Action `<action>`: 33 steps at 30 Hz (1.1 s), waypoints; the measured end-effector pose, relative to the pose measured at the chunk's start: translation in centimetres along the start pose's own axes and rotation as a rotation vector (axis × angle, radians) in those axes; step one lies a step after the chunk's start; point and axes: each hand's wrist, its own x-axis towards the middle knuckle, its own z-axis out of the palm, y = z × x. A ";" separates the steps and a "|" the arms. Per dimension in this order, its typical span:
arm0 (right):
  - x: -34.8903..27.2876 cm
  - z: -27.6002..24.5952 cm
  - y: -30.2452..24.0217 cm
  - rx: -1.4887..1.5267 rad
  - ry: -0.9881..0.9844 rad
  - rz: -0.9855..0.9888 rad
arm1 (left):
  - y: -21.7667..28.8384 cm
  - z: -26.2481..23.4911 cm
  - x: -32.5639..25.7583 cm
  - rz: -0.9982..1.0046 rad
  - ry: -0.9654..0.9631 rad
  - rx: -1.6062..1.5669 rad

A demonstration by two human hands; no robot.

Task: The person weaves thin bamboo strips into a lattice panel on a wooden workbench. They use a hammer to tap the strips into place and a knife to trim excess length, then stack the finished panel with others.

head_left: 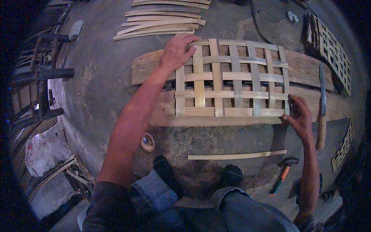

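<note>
A woven panel of flat bamboo strips (pixel 236 94), an open lattice with square gaps, lies across two rough wooden planks (pixel 154 63). At its far left corner my left hand (pixel 177 53) grips the edge, thumb and fingers closed around the end of the top strip. My right hand (pixel 300 116) holds the near right corner, thumb at the bottom edge and fingertips on the right-hand strip. Some strip ends stick out past the weave at the left. Where the fingers pass behind the strips they are hidden.
Loose bamboo strips (pixel 162 21) lie on the floor beyond. A long knife (pixel 322 100) rests across the planks at right. Nearer are a hammer (pixel 284 176), a single strip (pixel 235 155) and a tape roll (pixel 147 142). Other woven panels (pixel 333 52) stand at far right.
</note>
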 end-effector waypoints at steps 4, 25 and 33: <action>0.0 0.0 -0.7 -0.024 -0.013 0.063 | -0.2 0.1 -0.2 0.046 0.038 0.042; 0.0 -0.4 -0.9 -0.084 -0.006 0.010 | 0.3 0.1 0.2 0.026 0.026 0.038; -0.1 -0.2 -0.3 -0.018 0.013 -0.066 | -0.8 0.8 -0.1 0.012 0.023 0.037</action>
